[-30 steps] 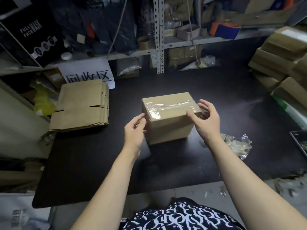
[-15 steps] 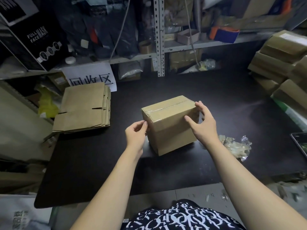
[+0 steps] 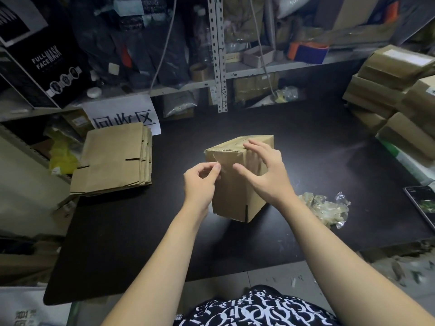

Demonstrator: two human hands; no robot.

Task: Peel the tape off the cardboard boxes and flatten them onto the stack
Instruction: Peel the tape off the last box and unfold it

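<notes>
A sealed brown cardboard box [image 3: 235, 191] stands tipped on end in the middle of the black table [image 3: 141, 231], with clear tape [image 3: 224, 164] running over its top edge and down the near face. My left hand [image 3: 202, 182] pinches the tape end at the box's upper left. My right hand [image 3: 266, 170] rests on the box's top right, fingers spread and bent over the edge. The stack of flattened boxes [image 3: 115, 161] lies at the table's left.
A crumpled heap of peeled tape [image 3: 326, 208] lies right of the box. Several sealed boxes [image 3: 395, 90] are piled at the right edge, with a phone [image 3: 421, 203] below them. Cluttered metal shelves [image 3: 219, 55] stand behind. A white sign [image 3: 122, 114] hangs behind the stack.
The box has been turned up onto its end, its near face now tall. My left hand moved from the box's left side to pinch the tape; my right hand shifted onto the top.
</notes>
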